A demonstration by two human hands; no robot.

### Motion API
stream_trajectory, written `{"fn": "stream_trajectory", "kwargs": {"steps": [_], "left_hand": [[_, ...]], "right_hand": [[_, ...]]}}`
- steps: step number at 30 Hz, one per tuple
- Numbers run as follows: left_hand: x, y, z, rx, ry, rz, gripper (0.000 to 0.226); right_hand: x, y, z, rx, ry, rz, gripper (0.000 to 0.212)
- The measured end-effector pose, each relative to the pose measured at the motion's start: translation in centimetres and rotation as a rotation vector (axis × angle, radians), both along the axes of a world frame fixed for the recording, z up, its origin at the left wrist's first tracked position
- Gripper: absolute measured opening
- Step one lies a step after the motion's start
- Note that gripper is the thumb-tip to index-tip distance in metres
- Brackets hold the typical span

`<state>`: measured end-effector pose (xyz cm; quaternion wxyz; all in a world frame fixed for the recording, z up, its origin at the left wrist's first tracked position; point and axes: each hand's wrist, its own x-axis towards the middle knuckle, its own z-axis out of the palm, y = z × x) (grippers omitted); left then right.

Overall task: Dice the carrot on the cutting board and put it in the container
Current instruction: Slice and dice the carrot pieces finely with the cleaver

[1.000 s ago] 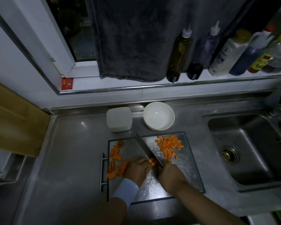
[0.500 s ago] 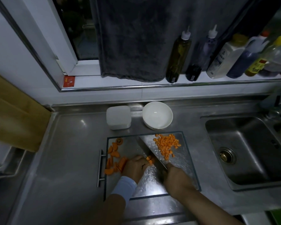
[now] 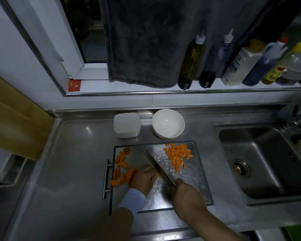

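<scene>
A glass cutting board (image 3: 195, 186) lies on the steel counter. A heap of diced carrot (image 3: 178, 154) sits at its far right. Larger carrot slices (image 3: 120, 168) lie along its left side. My left hand (image 3: 144, 179) is curled over carrot pieces near the board's middle; what it holds is mostly hidden. My right hand (image 3: 187, 195) grips the handle of a knife (image 3: 159, 168), whose blade lies right against the left fingers. Behind the board stand a white square container (image 3: 126, 125) and a white bowl (image 3: 168, 123).
A sink (image 3: 261, 162) lies to the right. Several bottles (image 3: 192, 60) stand on the ledge behind, and a dark towel (image 3: 142, 40) hangs over it. A metal handle (image 3: 106, 178) sits at the board's left edge. A brown board (image 3: 16, 119) leans at the left.
The knife blade has come down close against my left fingers, and the small carrot pieces seen by the blade earlier are now hidden. The diced heap is unchanged.
</scene>
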<state>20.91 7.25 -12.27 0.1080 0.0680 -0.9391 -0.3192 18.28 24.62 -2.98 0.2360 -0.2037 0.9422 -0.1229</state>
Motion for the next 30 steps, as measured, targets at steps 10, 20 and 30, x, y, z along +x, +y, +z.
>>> {"fn": "stream_trajectory", "kwargs": {"steps": [10,20,30], "left_hand": [[0.0,-0.2,-0.7,0.056,0.047,-0.007,0.022],[0.2,-0.5,-2.2,-0.046,-0.085,-0.058,0.013],[0.5,-0.7,-2.3,-0.001,0.036,-0.069,0.016]], "right_hand": [[-0.5,-1.4,-0.3,0.1,-0.024,0.005,0.029],[-2.4,-3.2,-1.2,-0.081,-0.152,-0.055,0.03],[-2.6,-3.3,-0.8,-0.099,-0.135,-0.07,0.029]]}}
